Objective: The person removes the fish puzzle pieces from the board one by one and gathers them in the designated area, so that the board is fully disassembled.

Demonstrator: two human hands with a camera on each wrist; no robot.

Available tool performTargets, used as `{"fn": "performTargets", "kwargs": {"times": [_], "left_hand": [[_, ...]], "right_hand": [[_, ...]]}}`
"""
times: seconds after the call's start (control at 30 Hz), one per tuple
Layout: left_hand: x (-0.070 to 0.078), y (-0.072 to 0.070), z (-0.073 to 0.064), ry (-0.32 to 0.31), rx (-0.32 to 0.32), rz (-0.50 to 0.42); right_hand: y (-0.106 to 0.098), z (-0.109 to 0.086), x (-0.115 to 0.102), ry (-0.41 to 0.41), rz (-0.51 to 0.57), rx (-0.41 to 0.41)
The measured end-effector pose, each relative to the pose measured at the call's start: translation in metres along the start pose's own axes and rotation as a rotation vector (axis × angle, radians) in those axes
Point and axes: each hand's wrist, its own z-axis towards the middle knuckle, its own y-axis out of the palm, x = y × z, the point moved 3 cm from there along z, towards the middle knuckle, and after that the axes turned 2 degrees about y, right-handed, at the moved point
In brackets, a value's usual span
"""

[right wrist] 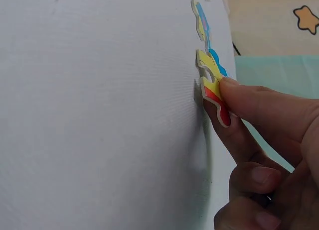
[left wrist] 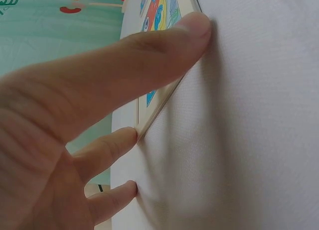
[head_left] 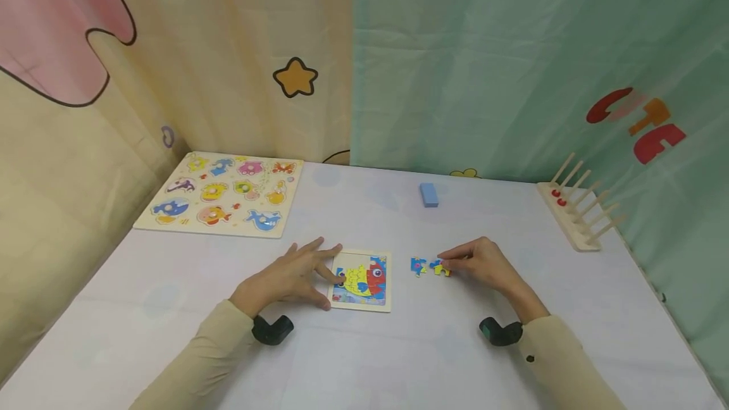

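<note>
A cream curtain (head_left: 239,30) and a green curtain (head_left: 484,81) hang behind a table (head_left: 398,359) covered in pale cloth. At its middle lies a small wooden tray puzzle (head_left: 388,283) of a red-headed, yellow-bodied fish, flat on the cloth, mostly filled, with bare wood showing toward its upper left.

The person's left hand (head_left: 290,276) is spread at the tray's left side, the thumb against its near-left corner and a fingertip over the picture; it grips nothing and seems to steady the tray. To the right of the tray, the right hand (head_left: 484,264) pinches a yellow, blue and red piece (right wrist: 212,93) between thumb and forefinger, the other fingers curled in. Whether that piece is fully clear of the cloth is hard to tell. A second loose piece (head_left: 417,265) lies just beside it, toward the tray.

The step in hand looks like picking up a piece; the next move would call for carrying it left and turning it to match the bare patch.

Farther out are a large peg board (head_left: 196,226), a blue block (head_left: 429,195) and a wooden rack (head_left: 581,239) with red beads (head_left: 561,202).
</note>
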Motion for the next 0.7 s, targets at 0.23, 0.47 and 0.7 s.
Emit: {"fn": "performTargets", "kwargs": {"times": [0.23,0.47,0.7], "left_hand": [[0.001,0.000,-0.001,0.007,-0.004,-0.014],[0.000,0.000,-0.001,0.012,0.004,-0.005],[0.000,0.001,-0.002,0.018,0.007,-0.010]], "right_hand": [[0.003,0.000,-0.008,0.017,-0.134,0.087],[0.005,0.001,-0.010,0.032,-0.175,0.097],[0.006,0.001,-0.012,0.047,-0.185,0.083]]}}
